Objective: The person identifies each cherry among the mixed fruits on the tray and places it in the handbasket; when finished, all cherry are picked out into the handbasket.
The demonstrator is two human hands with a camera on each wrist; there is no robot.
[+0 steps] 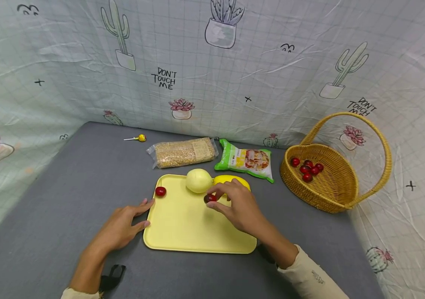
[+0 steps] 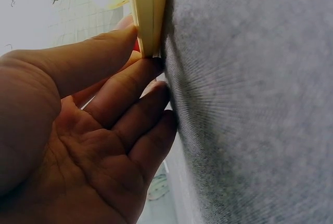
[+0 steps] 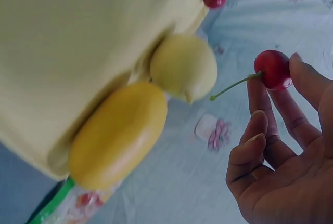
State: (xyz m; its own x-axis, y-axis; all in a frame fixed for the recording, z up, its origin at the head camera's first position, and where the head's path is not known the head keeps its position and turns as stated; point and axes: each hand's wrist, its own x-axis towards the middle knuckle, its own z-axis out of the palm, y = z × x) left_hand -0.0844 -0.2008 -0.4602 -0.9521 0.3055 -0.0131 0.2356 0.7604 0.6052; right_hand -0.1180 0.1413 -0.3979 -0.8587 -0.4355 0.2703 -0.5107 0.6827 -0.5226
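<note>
In the head view, my right hand (image 1: 240, 203) holds a dark red cherry (image 1: 210, 198) between thumb and fingertips, above the yellow tray (image 1: 186, 230). The right wrist view shows the green stem of that cherry (image 3: 273, 70) sticking out to the side. My left hand (image 1: 124, 224) lies at the tray's left edge, thumb and fingertips touching its outer side. Another cherry (image 1: 160, 191) sits in the tray's far left corner. A pale round pear (image 1: 199, 181) rests along the far side, beside a smooth yellow fruit (image 3: 119, 135), which my right hand partly covers in the head view.
A wicker basket (image 1: 291, 182) with a tall handle and several cherries stands at the right. Behind the tray lie a bag of yellowish grains or beans (image 1: 184, 153) and a green-and-white food packet (image 1: 247, 160). A yellow lollipop (image 1: 141, 138) lies farther left.
</note>
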